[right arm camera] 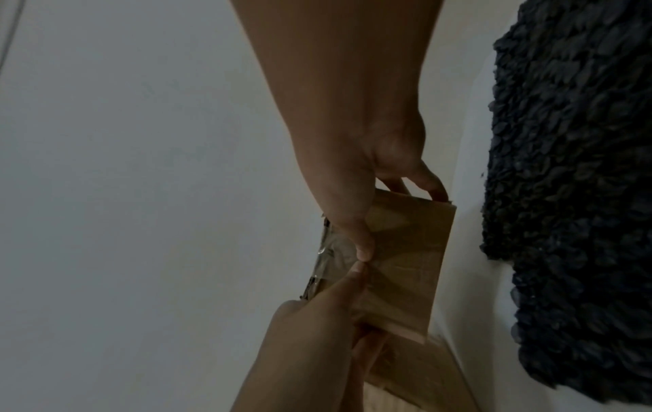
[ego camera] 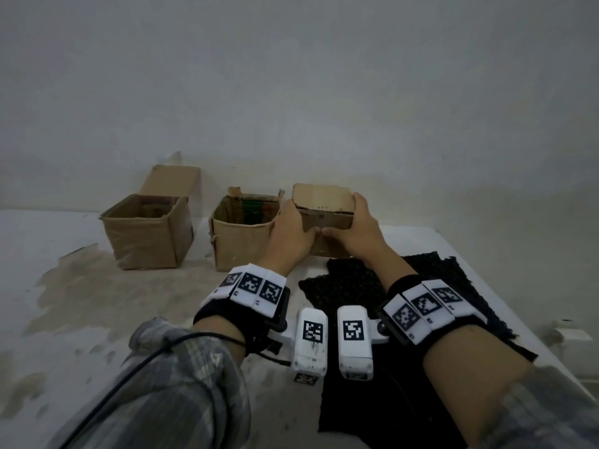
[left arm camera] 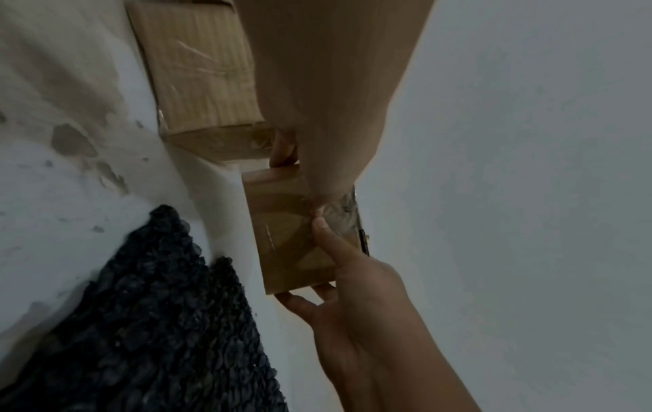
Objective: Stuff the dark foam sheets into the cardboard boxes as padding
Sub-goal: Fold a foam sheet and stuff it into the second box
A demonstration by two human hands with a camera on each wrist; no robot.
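Observation:
A small cardboard box (ego camera: 324, 207) with its top flaps folded down sits at the right end of a row of three, and both hands hold it. My left hand (ego camera: 291, 233) grips its left side and my right hand (ego camera: 355, 228) its right side. The two thumbs meet on the front face (left arm camera: 287, 231). I cannot tell whether it is lifted off the table. Dark foam sheets (ego camera: 366, 286) lie flat under my forearms, in front of this box, and show as foam (left arm camera: 141, 320) and foam (right arm camera: 564, 167) in the wrist views.
Two open cardboard boxes stand to the left: a middle box (ego camera: 241, 236) close beside my left hand and a far-left box (ego camera: 146, 234) with one flap up. The white table (ego camera: 81, 303) is stained on the left. Its right edge (ego camera: 518, 303) runs near the foam. A wall is close behind.

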